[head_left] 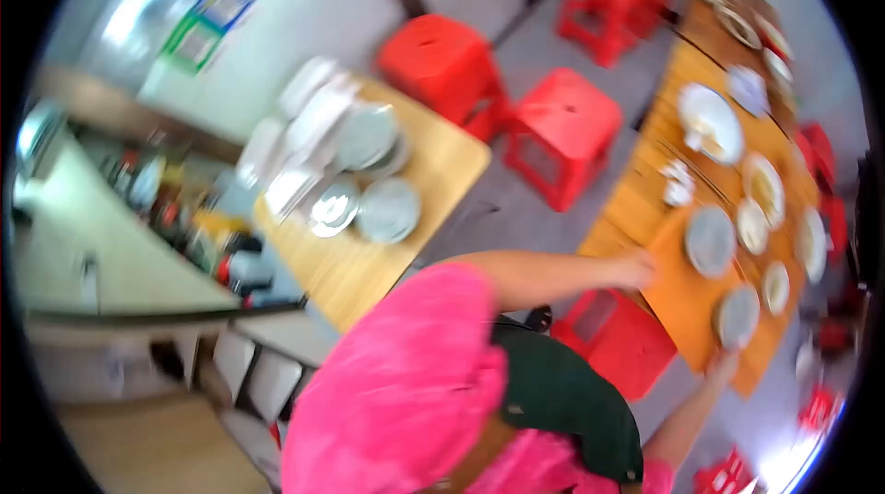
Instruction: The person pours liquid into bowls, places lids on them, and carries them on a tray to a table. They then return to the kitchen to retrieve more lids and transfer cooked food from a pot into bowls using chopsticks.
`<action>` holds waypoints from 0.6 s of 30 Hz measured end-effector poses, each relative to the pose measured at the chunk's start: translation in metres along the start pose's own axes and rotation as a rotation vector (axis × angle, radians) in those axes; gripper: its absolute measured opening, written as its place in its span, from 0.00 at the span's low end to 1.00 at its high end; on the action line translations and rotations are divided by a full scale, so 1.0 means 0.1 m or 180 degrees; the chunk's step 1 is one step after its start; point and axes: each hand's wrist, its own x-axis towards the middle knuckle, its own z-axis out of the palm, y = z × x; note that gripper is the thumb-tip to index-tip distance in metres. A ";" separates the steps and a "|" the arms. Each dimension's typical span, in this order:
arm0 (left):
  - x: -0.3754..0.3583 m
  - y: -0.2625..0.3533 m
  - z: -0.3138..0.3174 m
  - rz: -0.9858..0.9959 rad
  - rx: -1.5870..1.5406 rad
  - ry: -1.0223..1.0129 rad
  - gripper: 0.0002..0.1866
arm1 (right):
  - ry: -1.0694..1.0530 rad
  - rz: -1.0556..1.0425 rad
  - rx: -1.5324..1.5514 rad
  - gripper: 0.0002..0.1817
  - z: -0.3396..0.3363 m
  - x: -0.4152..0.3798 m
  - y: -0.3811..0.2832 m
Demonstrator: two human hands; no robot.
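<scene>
My left hand [636, 269] grips the edge of a smooth orange tray-like board [678, 259] at the near side of the wooden table [627, 204]. My right hand [724, 363] is closed at the lower rim of a round grey dish [738, 314]. Blur hides its fingertips. A second round grey dish [710, 242] sits on the orange surface, between and beyond my hands. Further off are a small white bowl [752, 226], a large white oval plate [710, 123] with food scraps, crumpled tissue [679, 182] and chopsticks [705, 179].
A red stool [618, 346] stands partly under the table, close to my arms. More red stools [567, 130] are to the left. A light wooden side table [442, 171] carries wrapped grey dishes [388, 210] and white packs [318, 116]. A cluttered shelf [207, 227] is further left.
</scene>
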 end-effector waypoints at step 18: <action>1.51 0.28 1.74 -0.0371 0.0295 0.1411 0.10 | 0.0528 -0.0387 -0.0481 0.20 0.23 -0.35 -0.39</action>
